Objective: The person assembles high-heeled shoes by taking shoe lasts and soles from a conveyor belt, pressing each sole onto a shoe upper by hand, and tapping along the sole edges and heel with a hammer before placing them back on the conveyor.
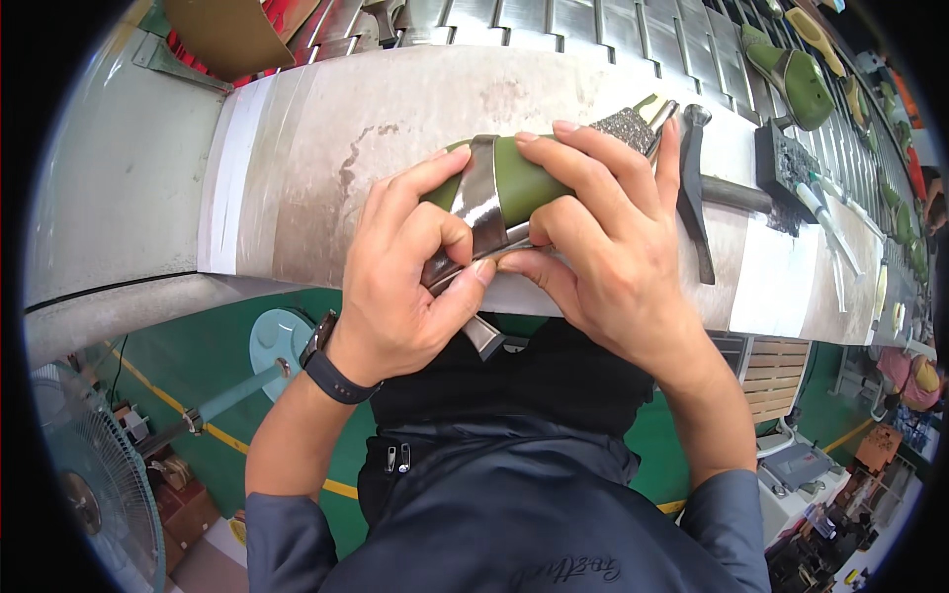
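A green shoe last [534, 178] lies across the near side of the workbench, between my two hands. Around it runs a shiny bronze strap [481, 198], and a glittery grey piece [625, 127] covers its right end. My left hand [395, 257] grips the left part, fingertips on top and thumb at the near lower edge. From the right, my right hand [608, 237] closes over it, its thumb meeting the left thumb at the edge of the shiny material. Below the thumbs sticks out a shiny metallic end piece [484, 338]. My palms hide part of the last.
Right of my hands lies a hammer [732, 193], beside a black block [781, 163] and white tube-like tools [830, 217]. A slatted metal conveyor [583, 30] runs behind the bench [306, 138], carrying another green last [801, 84]. A fan [94, 484] stands lower left.
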Available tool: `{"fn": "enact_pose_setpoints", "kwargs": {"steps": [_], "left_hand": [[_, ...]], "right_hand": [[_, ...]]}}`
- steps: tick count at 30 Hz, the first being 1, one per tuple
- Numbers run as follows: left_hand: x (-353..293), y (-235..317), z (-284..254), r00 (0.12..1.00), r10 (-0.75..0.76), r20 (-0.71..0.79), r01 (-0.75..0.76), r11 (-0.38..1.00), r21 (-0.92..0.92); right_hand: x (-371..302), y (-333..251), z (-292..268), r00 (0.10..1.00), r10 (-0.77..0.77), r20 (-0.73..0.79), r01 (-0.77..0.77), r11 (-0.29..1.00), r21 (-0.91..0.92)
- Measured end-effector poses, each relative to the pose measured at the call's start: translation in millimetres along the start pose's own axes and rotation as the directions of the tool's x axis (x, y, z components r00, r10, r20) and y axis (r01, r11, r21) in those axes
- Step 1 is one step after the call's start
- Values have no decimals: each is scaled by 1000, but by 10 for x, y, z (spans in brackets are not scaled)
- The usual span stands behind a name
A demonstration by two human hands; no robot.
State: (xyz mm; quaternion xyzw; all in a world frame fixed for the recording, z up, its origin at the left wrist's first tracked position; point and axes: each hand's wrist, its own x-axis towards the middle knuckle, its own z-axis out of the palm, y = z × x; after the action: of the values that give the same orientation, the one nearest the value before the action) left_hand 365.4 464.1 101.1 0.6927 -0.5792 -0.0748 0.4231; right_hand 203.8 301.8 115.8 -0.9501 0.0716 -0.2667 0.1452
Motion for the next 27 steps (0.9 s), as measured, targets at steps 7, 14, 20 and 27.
{"fn": "enact_pose_setpoints", "kwargs": {"steps": [7, 14, 20, 27], "left_hand": [[51, 57, 34, 1000, -23, -11, 24, 999, 26], [121, 13, -62, 999, -44, 9, 44, 998, -55], [532, -28, -86, 944, 30, 329, -29, 1000, -6], [691, 102, -9, 919, -138, 369, 159, 987, -28]], "right_hand": [[178, -92, -157, 992, 110, 66, -111, 994, 13], [345, 83, -301, 963, 120, 242, -111, 993, -47], [224, 440, -483, 963, 11, 268, -6, 1000, -19], [535, 131, -557, 861, 281, 424, -282, 957, -64]]}}
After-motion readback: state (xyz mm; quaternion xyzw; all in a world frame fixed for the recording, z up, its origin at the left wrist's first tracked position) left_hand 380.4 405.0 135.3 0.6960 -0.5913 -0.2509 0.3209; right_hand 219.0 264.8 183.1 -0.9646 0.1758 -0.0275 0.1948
